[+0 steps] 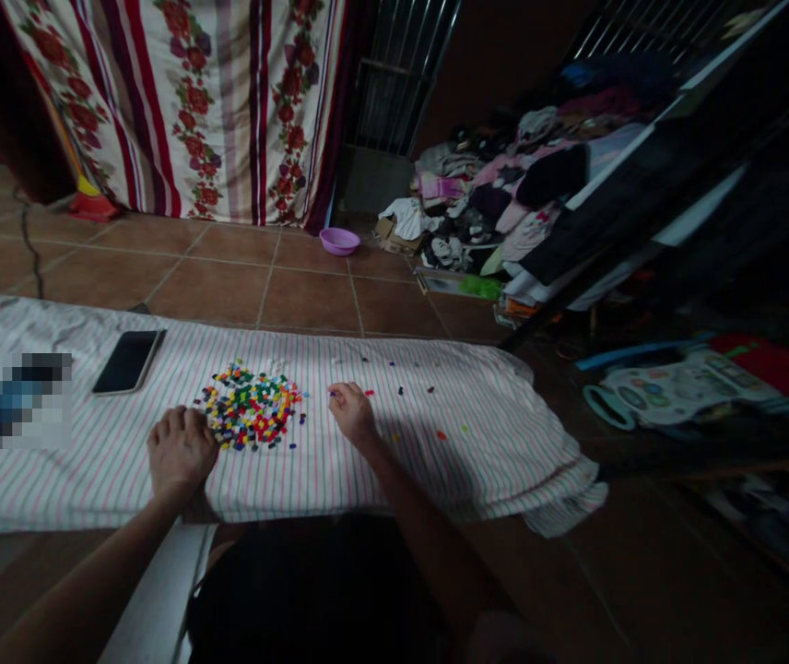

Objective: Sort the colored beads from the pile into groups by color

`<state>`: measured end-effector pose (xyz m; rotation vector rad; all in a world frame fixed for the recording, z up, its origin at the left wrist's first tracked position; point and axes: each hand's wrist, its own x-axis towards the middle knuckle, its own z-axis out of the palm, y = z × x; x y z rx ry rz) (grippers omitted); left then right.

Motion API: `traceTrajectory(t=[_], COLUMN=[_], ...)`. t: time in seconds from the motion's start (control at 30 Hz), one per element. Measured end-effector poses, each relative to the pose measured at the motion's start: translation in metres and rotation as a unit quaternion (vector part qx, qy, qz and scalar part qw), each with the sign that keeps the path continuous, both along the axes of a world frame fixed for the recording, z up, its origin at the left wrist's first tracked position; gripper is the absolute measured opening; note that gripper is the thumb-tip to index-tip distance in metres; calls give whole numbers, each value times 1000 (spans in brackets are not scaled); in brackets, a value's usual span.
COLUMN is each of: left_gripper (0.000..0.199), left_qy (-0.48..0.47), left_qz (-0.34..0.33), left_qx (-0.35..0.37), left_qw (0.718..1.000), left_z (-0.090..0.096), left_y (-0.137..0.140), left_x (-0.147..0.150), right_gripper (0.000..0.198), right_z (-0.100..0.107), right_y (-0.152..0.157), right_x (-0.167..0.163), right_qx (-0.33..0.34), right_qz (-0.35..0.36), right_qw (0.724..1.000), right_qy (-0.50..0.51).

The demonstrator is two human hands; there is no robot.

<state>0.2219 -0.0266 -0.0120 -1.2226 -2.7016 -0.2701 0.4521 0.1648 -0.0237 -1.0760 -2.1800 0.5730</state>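
Note:
A heap of small many-coloured plastic pieces [253,406] lies on the striped cloth [325,480] in front of me. My left hand [180,447] rests palm down at the heap's left edge, its fingers loosely bent and nothing visible in them. To the right of the heap, my right hand [351,412] is closed in a pinch. A tiny dark blue piece [332,395] shows at its fingertips. Farther right, several single pieces lie spread apart, among them a red piece [370,393], an orange piece [441,434] and a black piece [401,391].
A phone [130,361] lies left of the heap; a blurred-out patch [11,401] covers something beyond it. On the tiled floor stand a purple basin [339,242] and a pile of clothes [484,194]. A flowered curtain [221,111] hangs behind.

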Motion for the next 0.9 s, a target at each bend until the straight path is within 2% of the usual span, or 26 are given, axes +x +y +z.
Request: traceTrajectory(t=[0.23, 0.43, 0.63, 0.9], left_gripper=[30, 29, 30, 31], left_qy=[16, 26, 24, 5], left_qz=[1, -1, 5, 13], left_qx=[-8, 3, -2, -10], left_qw=[1000, 1000, 1000, 1000], left_z=[1, 0, -1, -1], left_y=[0, 0, 2, 2], left_x=[1, 2, 2, 0], right_gripper=[30, 27, 27, 22], right_z=[10, 10, 4, 2], right_y=[79, 131, 150, 154], right_x=[59, 84, 79, 72], right_qx=[34, 16, 1, -1], right_qz=[-148, -205, -201, -171], right_qw=[988, 975, 969, 959], right_qy=[-27, -89, -142, -228])
